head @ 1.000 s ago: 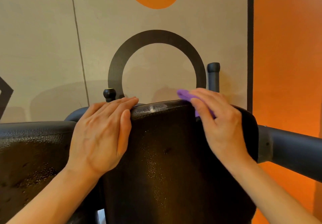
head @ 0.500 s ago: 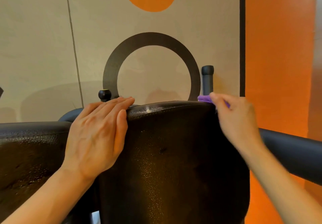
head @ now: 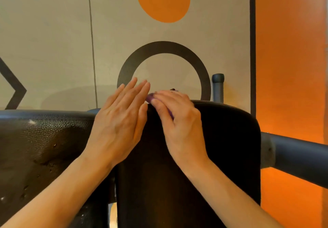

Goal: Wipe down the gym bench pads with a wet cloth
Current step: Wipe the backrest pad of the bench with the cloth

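A black upright bench pad (head: 221, 139) fills the middle of the view. Its rounded top edge runs under both hands. My right hand (head: 177, 123) presses a purple cloth (head: 150, 98) onto the left part of that top edge; only a small fold of cloth shows past the fingertips. My left hand (head: 120, 121) lies flat against the pad's upper left corner, fingers straight and together, tips rising above the edge. It holds nothing. A second black pad (head: 44, 148) with a pebbled, wet-looking surface sits lower on the left.
A dark grey metal bar (head: 298, 158) sticks out from the right side of the pad. A capped grey post (head: 218, 87) stands behind the pad at the right. Close behind is a beige wall with an orange panel (head: 289, 59) at the right.
My right hand has slid the cloth leftward along the top edge, from the right corner to beside my left hand. My left hand's fingertips have lifted above the edge.
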